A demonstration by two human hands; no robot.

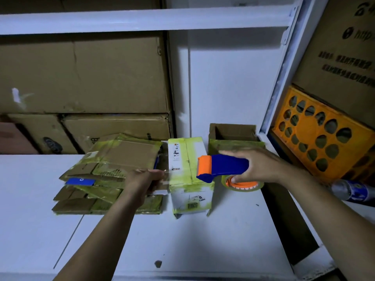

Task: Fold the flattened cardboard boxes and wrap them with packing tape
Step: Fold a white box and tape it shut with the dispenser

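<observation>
Your right grip point(257, 169) is wrapped round the dispenser point(225, 166) just right of centre. The fingers curl over its blue body and the thumb sits at the orange hub of the roll point(243, 186) beneath it. The dispenser's orange nose sits at the right edge of the box point(188, 169). This box is white, banded with yellow-green tape, and stands upright at the centre of the surface point(182, 240).

Against the box's left side lies the stack point(105, 173) of flattened cardboard. It is also taped and is loosely fanned rather than squared. Behind the dispenser, by the back wall, an open box point(233, 134) stands with its flaps up. At the right edge of the frame an orange crate point(324, 134) leans tilted, and a bottle point(351, 191) lies on its side below it. Big cartons point(81, 78) fill the shelf in the upper left, behind the stack.

Your left grip point(144, 179) lies over the stack's right edge. Its fingertips reach the box's left side, where a glossy strip point(167, 175) shows. The fingers are close together, but you cannot tell whether they pinch that strip or only press against the box.
</observation>
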